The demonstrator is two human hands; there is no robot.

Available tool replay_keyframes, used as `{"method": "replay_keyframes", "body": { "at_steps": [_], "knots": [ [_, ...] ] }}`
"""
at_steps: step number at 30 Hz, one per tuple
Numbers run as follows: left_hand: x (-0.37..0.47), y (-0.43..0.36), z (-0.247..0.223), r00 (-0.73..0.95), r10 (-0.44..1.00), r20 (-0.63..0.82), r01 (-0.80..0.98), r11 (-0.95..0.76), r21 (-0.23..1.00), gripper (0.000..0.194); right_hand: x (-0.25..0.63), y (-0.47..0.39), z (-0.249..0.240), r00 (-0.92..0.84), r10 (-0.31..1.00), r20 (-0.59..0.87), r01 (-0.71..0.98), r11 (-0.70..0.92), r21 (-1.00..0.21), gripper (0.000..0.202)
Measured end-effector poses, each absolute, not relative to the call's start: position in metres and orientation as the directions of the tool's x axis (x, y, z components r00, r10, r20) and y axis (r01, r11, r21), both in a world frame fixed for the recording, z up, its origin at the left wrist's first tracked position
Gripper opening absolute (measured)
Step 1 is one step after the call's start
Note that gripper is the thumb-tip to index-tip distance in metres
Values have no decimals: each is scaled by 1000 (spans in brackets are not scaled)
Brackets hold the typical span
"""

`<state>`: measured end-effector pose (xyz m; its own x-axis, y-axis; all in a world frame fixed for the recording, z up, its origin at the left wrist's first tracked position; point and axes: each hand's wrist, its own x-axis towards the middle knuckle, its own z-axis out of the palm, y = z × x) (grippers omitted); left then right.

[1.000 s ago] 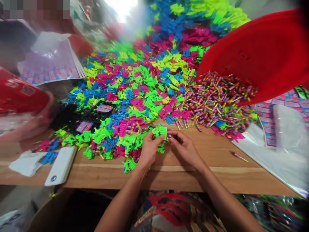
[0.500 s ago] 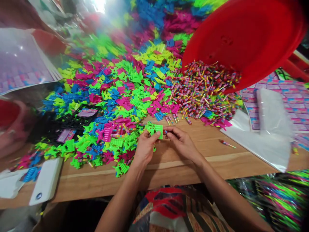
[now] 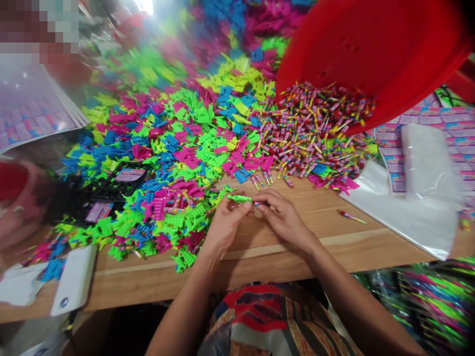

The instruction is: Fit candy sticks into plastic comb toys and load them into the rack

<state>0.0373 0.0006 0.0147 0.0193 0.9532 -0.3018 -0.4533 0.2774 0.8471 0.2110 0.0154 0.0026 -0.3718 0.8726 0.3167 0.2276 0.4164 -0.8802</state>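
Note:
My left hand (image 3: 224,221) is closed on a bright green plastic toy piece (image 3: 238,199), now seen nearly edge-on. Just to its right, my right hand (image 3: 285,217) pinches a small printed tube (image 3: 257,203), its end at the green piece's right edge; the fingers hide most of it. Left of my hands spreads a heap of green, pink, blue and yellow plastic pieces (image 3: 185,153). Beyond my right hand lies a pile of small label-wrapped tubes (image 3: 308,133), several loose ones (image 3: 261,180) nearest my fingers.
A large red basin (image 3: 371,54) tilts over the tube pile. Clear plastic bags (image 3: 426,163) and printed card sheets (image 3: 389,170) lie right. One tube (image 3: 352,217) rests alone on the wooden table (image 3: 297,262). Black trays (image 3: 111,188) and a white power bank (image 3: 74,279) are left.
My left hand has turned the green piece from showing its ridged face to nearly edge-on. The tube in my right hand stays close against its edge. The view has shifted slightly.

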Motion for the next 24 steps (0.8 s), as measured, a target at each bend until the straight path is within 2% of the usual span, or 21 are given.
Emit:
{"method": "replay_keyframes", "body": {
  "at_steps": [3,6,12,15,20,24],
  "knots": [
    [39,1,17,57,940,-336,-586,304,751,52,212,14,3,-412,840,353,249,476,-843,27],
    [41,1,16,-14,939,-343,-585,271,765,47,211,13,5,-413,851,326,274,457,-846,28],
    [40,-3,16,-161,942,-296,-508,178,843,70,204,14,-5,-281,948,148,167,200,-965,22],
    [39,-4,16,-173,949,-263,-497,147,855,78,200,14,-7,-289,954,80,84,109,-990,21],
    [40,-3,14,-133,930,-342,-517,230,825,60,199,14,-6,-313,948,48,55,68,-996,28],
    [40,-2,14,-103,912,-397,-599,262,757,59,200,14,-3,-302,953,27,50,44,-998,30]
  ]
}}
